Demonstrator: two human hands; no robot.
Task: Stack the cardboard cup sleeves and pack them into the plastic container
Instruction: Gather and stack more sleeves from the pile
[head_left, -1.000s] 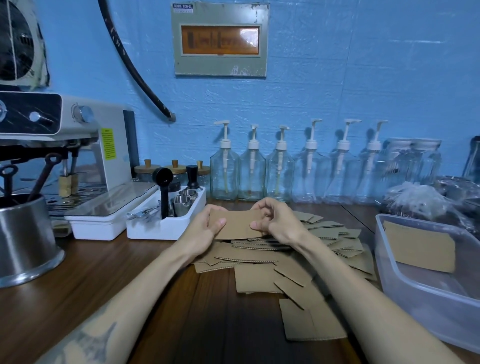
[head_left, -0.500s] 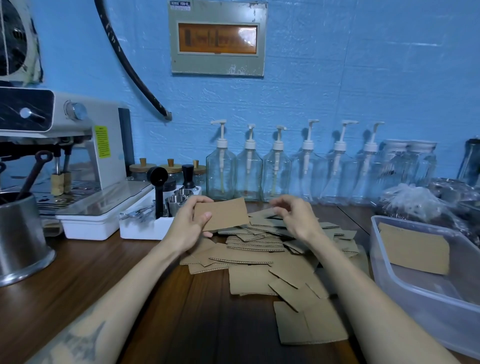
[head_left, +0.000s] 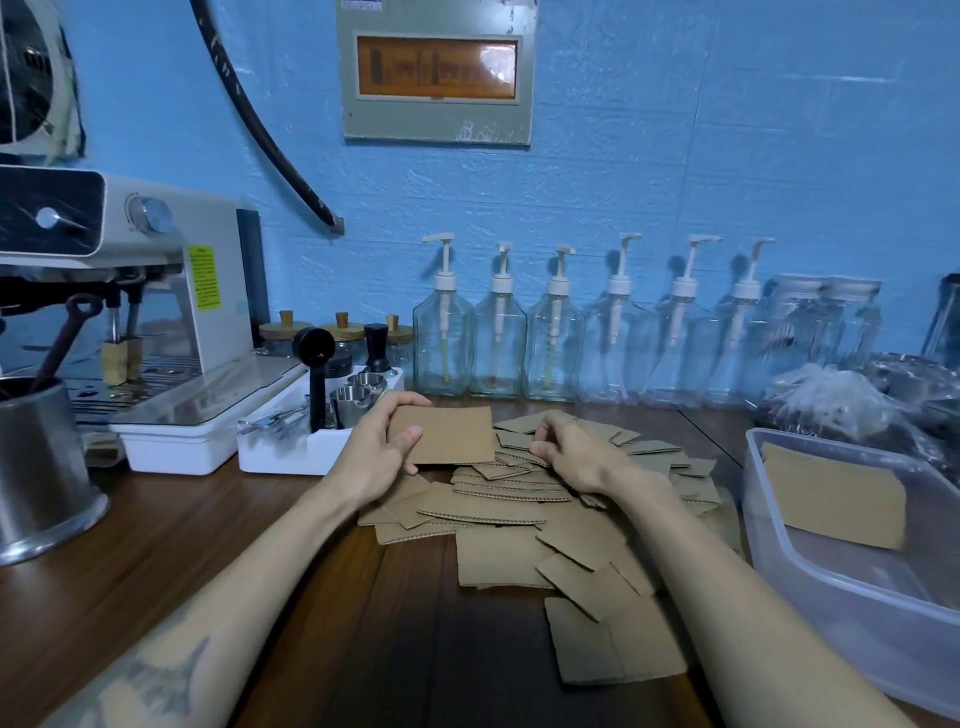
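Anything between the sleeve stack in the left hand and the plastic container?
Nothing tall. The left hand holds the sleeve stack up; only the right hand and the low pile of loose sleeves lie toward the plastic container.

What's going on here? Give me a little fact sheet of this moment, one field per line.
Setting: wooden counter against a blue wall
Left hand: holds a small stack of sleeves above the counter
Right hand: down on the loose pile of sleeves, fingers curled at one
Plastic container: at right, open, some sleeves leaning inside
Behind the pile: row of pump bottles
Far left: espresso machine
Progress: most sleeves not yet packed
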